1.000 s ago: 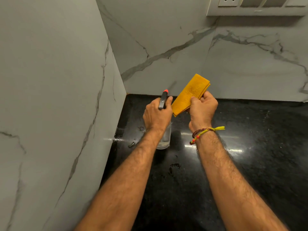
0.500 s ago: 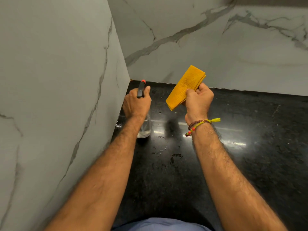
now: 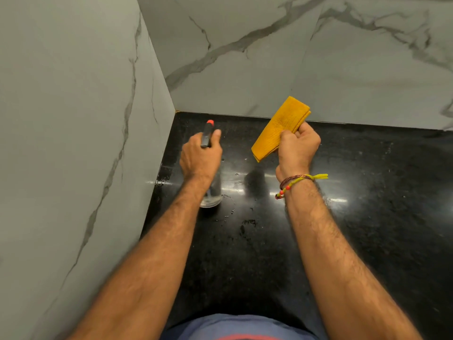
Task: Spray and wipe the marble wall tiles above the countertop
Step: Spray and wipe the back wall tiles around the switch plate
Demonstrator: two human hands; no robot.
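Observation:
My left hand (image 3: 199,158) grips the head of a clear spray bottle (image 3: 212,195) with a black, red-tipped nozzle; the bottle's base stands on the black countertop (image 3: 367,217) near the corner. My right hand (image 3: 297,148) pinches a folded yellow cloth (image 3: 280,127) and holds it up over the counter, just short of the back wall. White marble tiles with grey veins form the back wall (image 3: 269,57) and the left side wall (image 3: 73,119). Much of the bottle is hidden behind my left hand and wrist.
Small water drops and wet marks (image 3: 247,223) lie on the glossy counter close to the bottle. A beaded thread bracelet (image 3: 294,184) circles my right wrist. My blue shirt (image 3: 240,327) shows at the bottom edge.
The view tilted down and the socket panel left the frame. My left hand carried the bottle left toward the side wall and down onto the counter. The cloth hand barely moved.

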